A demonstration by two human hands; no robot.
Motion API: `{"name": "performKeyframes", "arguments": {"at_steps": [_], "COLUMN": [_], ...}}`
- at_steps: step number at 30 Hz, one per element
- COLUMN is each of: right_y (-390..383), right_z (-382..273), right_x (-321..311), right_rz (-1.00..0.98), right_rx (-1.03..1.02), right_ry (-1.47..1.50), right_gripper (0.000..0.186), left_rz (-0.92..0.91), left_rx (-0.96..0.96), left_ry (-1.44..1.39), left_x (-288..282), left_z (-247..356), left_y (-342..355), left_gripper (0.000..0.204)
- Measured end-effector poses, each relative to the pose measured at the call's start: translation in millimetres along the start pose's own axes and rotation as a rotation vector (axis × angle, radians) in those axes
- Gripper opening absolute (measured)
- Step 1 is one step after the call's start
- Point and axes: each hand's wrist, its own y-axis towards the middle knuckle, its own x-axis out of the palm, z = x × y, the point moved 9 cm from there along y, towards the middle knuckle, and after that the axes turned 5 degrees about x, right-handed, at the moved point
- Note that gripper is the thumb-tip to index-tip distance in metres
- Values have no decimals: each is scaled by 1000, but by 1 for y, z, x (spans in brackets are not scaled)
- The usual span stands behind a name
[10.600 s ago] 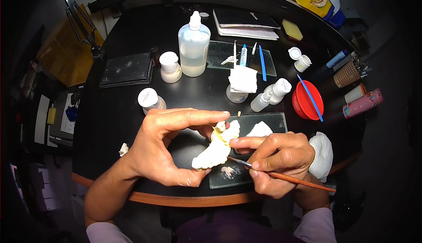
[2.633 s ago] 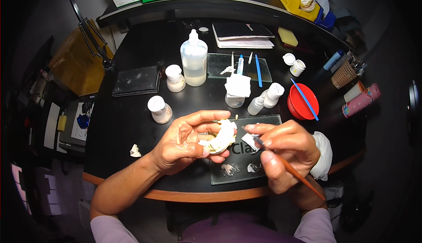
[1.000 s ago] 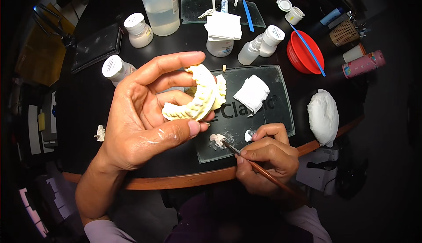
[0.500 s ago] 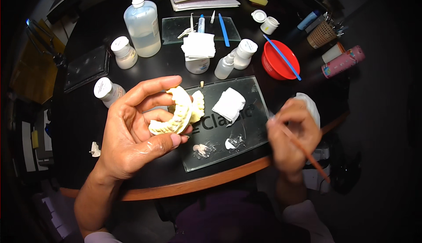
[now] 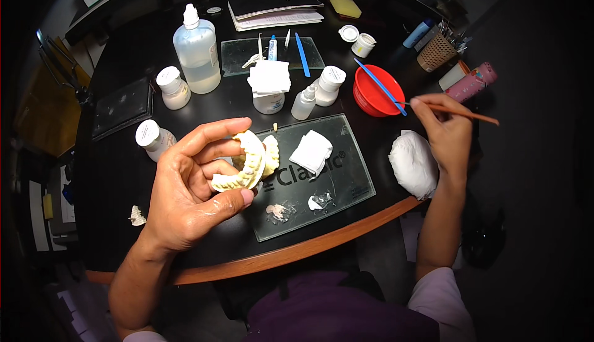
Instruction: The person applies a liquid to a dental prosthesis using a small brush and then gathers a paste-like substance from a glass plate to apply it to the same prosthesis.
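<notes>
My left hand [image 5: 185, 187] grips a pale yellow dental arch model [image 5: 250, 164] between thumb and fingers, raised over the left edge of a glass slab [image 5: 346, 175]. Another toothed yellow piece [image 5: 271, 155] shows just behind it; whether it is part of the same model I cannot tell. Pinched in my right hand [image 5: 442, 125] is a thin brown-handled brush [image 5: 476, 115], its tip at the right rim of a red bowl [image 5: 371, 108]. Across that bowl lies a blue stick [image 5: 380, 85]. On the slab are a folded white tissue [image 5: 311, 152], a beige smear [image 5: 278, 212] and a white dab [image 5: 315, 203].
A white wrapped bundle [image 5: 411, 164] lies below my right hand. Behind the slab stand a dropper bottle [image 5: 304, 103], white-capped jars [image 5: 329, 87] and a large squeeze bottle [image 5: 198, 57]. A small tooth-like piece [image 5: 275, 127] rests near the slab's back edge. The wooden table edge [image 5: 297, 249] runs in front.
My right hand has moved up and away from the near right side to the red bowl, carrying the brush. The left hand still holds the model. The view has shifted slightly.
</notes>
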Motion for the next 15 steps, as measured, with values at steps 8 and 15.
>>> {"name": "performKeyframes", "arguments": {"at_steps": [8,15], "right_y": [-87,-114], "right_z": [56,36], "right_x": [-66,-68], "right_rz": [29,226], "right_rx": [207,183], "right_ry": [-18,78], "right_gripper": [7,7], "left_rz": [-5,16], "left_rx": [48,29], "left_ry": [-29,-3], "left_x": [4,4], "left_z": [5,5], "left_y": [3,5], "left_gripper": [79,80]}}
